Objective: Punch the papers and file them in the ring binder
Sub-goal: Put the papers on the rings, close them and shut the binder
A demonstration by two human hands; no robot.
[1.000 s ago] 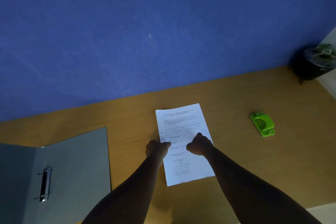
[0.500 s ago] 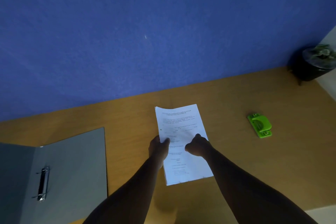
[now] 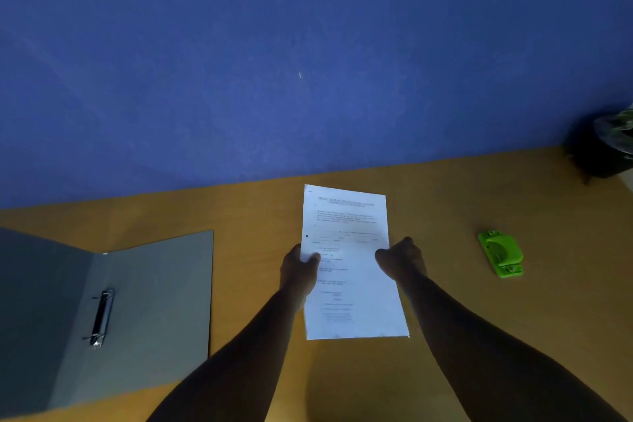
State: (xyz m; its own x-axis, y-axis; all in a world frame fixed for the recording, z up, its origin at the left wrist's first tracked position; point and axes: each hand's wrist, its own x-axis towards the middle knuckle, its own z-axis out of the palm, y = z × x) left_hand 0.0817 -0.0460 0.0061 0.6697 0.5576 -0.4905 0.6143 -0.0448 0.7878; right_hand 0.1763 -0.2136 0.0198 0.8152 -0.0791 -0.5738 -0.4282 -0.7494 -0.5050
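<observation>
White printed papers point(image 3: 349, 226) are held up over the middle of the wooden desk, far end raised. My left hand point(image 3: 298, 267) pinches their left edge, thumb on top. My right hand point(image 3: 401, 259) grips their right edge. A grey ring binder point(image 3: 154, 291) lies open at the left, its metal ring mechanism point(image 3: 101, 317) showing on the spine. A green hole punch point(image 3: 500, 253) sits on the desk to the right of my right hand, apart from the papers.
The wooden desk point(image 3: 513, 336) runs up to a blue wall point(image 3: 308, 62) at the back. A dark pot with a plant point(image 3: 606, 147) stands at the far right corner. The desk's near edge shows at the bottom left.
Both hands have lifted the papers off the desk and straightened them. My right hand slid from the middle of the sheet to its right edge; my left hand now pinches the left edge.
</observation>
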